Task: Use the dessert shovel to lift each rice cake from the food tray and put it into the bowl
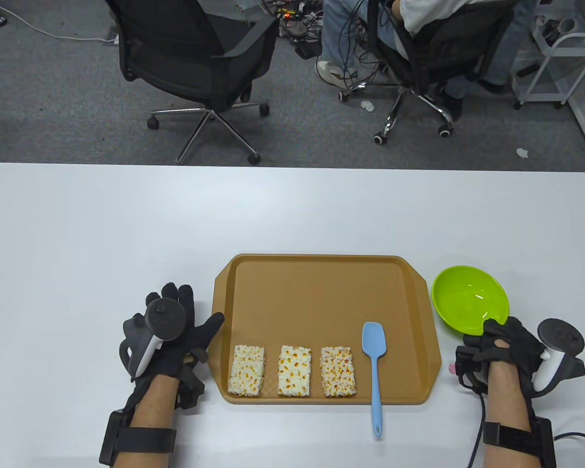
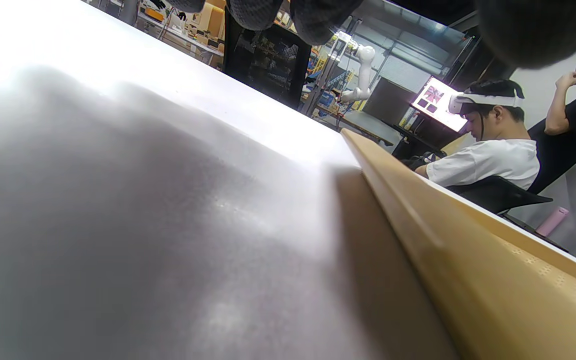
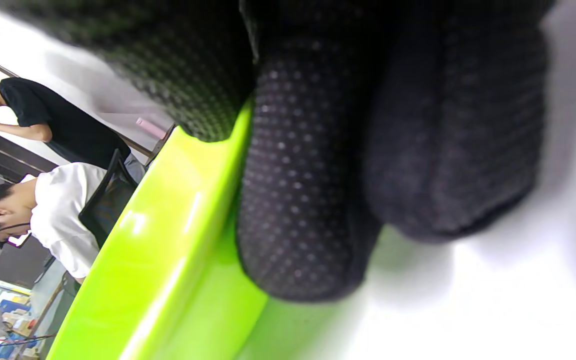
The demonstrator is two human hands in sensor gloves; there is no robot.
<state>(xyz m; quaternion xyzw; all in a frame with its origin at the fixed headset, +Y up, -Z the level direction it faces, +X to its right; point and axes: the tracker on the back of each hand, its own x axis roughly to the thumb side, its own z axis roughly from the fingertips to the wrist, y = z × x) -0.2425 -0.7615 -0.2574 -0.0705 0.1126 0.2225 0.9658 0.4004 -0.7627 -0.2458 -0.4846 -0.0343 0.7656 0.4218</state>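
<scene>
Three popcorn-studded rice cakes lie in a row along the near edge of the brown food tray. Right of them a light blue dessert shovel rests with its blade on the tray and its handle sticking out over the near rim. A lime green bowl, with nothing in it, stands just right of the tray. My right hand grips the bowl's near rim; in the right wrist view its fingers wrap the green bowl wall. My left hand lies spread on the table, thumb by the tray's left edge.
The white table stretches away beyond the tray. The left wrist view shows the tray's rim close by. Behind the table are office chairs and a seated person.
</scene>
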